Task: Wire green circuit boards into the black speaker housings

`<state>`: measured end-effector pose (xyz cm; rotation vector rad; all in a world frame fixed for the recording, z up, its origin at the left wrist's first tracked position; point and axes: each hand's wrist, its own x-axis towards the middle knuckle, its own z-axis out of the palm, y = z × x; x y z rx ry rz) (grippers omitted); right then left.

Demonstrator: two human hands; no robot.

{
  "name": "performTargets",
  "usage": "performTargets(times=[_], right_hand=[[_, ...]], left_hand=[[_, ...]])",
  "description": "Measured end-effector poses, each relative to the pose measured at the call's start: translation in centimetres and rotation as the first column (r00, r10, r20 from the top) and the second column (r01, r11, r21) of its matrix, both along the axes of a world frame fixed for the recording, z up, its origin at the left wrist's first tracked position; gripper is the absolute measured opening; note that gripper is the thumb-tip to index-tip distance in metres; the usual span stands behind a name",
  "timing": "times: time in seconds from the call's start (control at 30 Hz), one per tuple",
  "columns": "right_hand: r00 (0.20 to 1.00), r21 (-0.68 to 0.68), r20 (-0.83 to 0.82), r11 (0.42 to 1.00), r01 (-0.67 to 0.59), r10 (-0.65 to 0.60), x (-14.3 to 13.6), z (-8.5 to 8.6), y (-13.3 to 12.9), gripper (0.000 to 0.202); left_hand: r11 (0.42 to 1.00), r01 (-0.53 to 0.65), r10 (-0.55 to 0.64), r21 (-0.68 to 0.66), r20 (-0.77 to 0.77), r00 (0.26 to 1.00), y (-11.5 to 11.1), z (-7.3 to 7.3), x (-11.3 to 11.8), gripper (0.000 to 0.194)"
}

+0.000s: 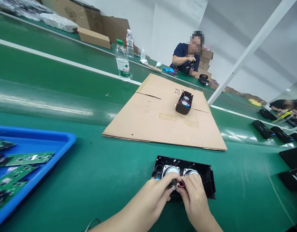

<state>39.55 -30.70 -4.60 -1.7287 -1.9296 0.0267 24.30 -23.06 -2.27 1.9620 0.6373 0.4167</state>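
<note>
Head view: an open black housing [207, 180] lay on the green desk [102, 167], with two round speakers [170, 170] set side by side in it.
Left hand: the left hand [154, 193] reached over the near edge of the housing, its fingers pinched on the red and black wires [181, 184].
Right hand: the right hand [195, 193] met it from the other side, its fingers closed on the same wires; fingertips hid the small piece between them.
Cardboard: a flat cardboard sheet [138, 116] lay beyond the housing, and a smaller black case [183, 108] with red wires sat on it.
Left side: a blue tray [66, 138] held green circuit boards [30, 158].
Bottles: a green-capped bottle [122, 66] stood upright near the cardboard sheet's far left corner, a white-capped bottle [129, 45] behind it.
Far side: a person [181, 53] in a dark blue top held a dark object [189, 67] in both hands.
Right side: several black units [263, 129] lay spread out, some cut off by the view's edge.
</note>
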Motion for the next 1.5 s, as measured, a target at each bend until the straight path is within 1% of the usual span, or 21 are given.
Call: performTargets(times=[0.07, 0.13, 0.23, 0.33, 0.4, 0.47, 0.53, 0.6, 0.7, 0.77, 0.83, 0.9, 1.0, 1.07, 1.2, 1.33, 1.4, 1.5], right_hand=[[1.0, -0.007, -0.005, 1.0, 0.0, 0.0, -0.1, 0.0, 0.0, 0.023], [1.0, -0.018, -0.023, 1.0, -0.003, 0.002, 0.0, 0.2, 0.0, 0.022], [0.997, 0.037, -0.035, 0.997, 0.067, -0.065, 0.5, 0.4, 0.0, 0.019], [0.987, 0.068, 0.044, 0.986, 0.151, -0.155, 0.7, 0.4, 0.0, 0.02], [0.98, 0.037, 0.131, 0.988, 0.149, -0.153, 0.6, 0.3, 0.0, 0.021], [0.978, 0.013, 0.178, 0.994, 0.111, -0.111, 0.3, 0.1, 0.1, 0.022], [0.982, -0.016, 0.176, 0.997, 0.072, -0.068, 0.0, 0.1, 0.2, 0.024], [0.985, -0.047, 0.159, 0.996, 0.069, -0.061, -0.2, 0.1, 0.2, 0.02], [0.991, -0.094, 0.098, 0.991, 0.097, -0.087, 0.1, 0.2, 0.1, 0.012], [0.99, -0.104, 0.023, 0.985, 0.138, -0.136, 0.4, 0.3, 0.0, 0.015], [0.984, -0.104, -0.023, 0.979, 0.175, -0.178, 0.8, 0.4, 0.0, 0.019], [0.986, -0.086, 0.011, 0.983, 0.164, -0.163, 0.9, 0.4, -0.1, 0.019], [0.987, -0.033, 0.127, 0.994, 0.103, -0.098, 0.7, 0.5, 0.0, 0.016], [0.983, -0.02, 0.159, 0.995, 0.097, -0.093, 0.4, 0.5, 0.0, 0.018], [0.986, -0.026, 0.109, 0.991, 0.131, -0.127, -0.1, 0.4, 0.2, 0.024], [0.987, -0.005, -0.015, 0.987, 0.159, -0.159, 0.2, 0.2, 0.2, 0.023], [0.975, -0.027, -0.07, 0.978, 0.209, -0.21, 0.5, 0.1, 0.2, 0.024], [0.935, -0.096, -0.161, 0.948, 0.305, -0.317, 1.0, 0.3, 0.1, 0.028]], left_hand=[[1.0, 0.005, -0.005, 0.013, 0.018, 1.0, -0.1, -0.1, 0.1, 0.032], [1.0, 0.003, -0.003, 0.015, -0.002, 1.0, -0.2, 0.0, 0.2, 0.03], [0.997, -0.08, 0.079, -0.002, -0.104, 0.991, -0.3, 0.3, 0.2, 0.027], [0.986, -0.168, 0.164, -0.009, -0.177, 0.97, -0.4, 0.5, 0.0, 0.028], [0.982, -0.188, 0.183, -0.007, -0.19, 0.965, -0.5, 0.5, -0.2, 0.028], [0.981, -0.192, 0.186, -0.009, -0.199, 0.962, -0.4, 0.5, -0.3, 0.026], [0.982, -0.186, 0.177, -0.025, -0.203, 0.963, -0.4, 0.4, -0.3, 0.024], [0.983, -0.179, 0.168, -0.048, -0.184, 0.968, -0.4, 0.2, -0.2, 0.024], [0.981, -0.168, 0.152, -0.096, -0.149, 0.977, -0.4, 0.1, 0.0, 0.024], [0.979, -0.17, 0.153, -0.114, -0.147, 0.977, -0.5, 0.0, 0.1, 0.023], [0.978, -0.183, 0.166, -0.1, -0.161, 0.973, -0.5, 0.0, 0.1, 0.023], [0.979, -0.19, 0.175, -0.076, -0.176, 0.969, -0.5, 0.0, 0.1, 0.022], [0.984, -0.166, 0.152, -0.07, -0.178, 0.972, -0.4, 0.3, 0.0, 0.021], [0.985, -0.157, 0.142, -0.072, -0.183, 0.973, -0.4, 0.4, 0.0, 0.021], [0.982, -0.168, 0.147, -0.088, -0.201, 0.968, -0.4, 0.3, 0.0, 0.022], [0.977, -0.195, 0.174, -0.081, -0.213, 0.961, -0.7, 0.1, 0.1, 0.021], [0.977, -0.207, 0.193, -0.041, -0.231, 0.954, -0.9, -0.1, 0.1, 0.021], [0.979, -0.204, 0.203, 0.024, -0.253, 0.946, -1.1, -0.6, 0.2, 0.025]])
